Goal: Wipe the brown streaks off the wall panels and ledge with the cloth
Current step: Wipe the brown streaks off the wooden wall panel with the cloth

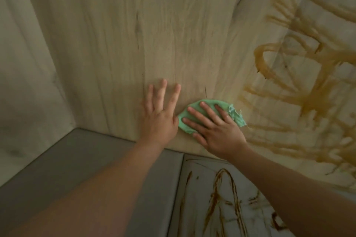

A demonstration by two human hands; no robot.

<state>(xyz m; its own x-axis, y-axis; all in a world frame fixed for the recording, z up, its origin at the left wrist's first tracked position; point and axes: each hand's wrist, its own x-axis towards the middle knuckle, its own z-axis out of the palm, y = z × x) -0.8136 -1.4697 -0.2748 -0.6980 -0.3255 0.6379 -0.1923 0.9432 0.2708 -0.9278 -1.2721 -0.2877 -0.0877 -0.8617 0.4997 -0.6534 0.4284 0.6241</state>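
Wiping wall panel, streaks remain right.
Right hand (215, 130) flat, pressing cloth (194, 110) low on panel (154, 34); left hand (159, 113) flat beside. Risk: loaded cloth smears brown streaks (300, 98) instead of lifting.

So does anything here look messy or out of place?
Yes: brown streaks are scrawled across the right-hand wall panel and the ledge below it. The wood-grain panel beside them looks mostly clean.
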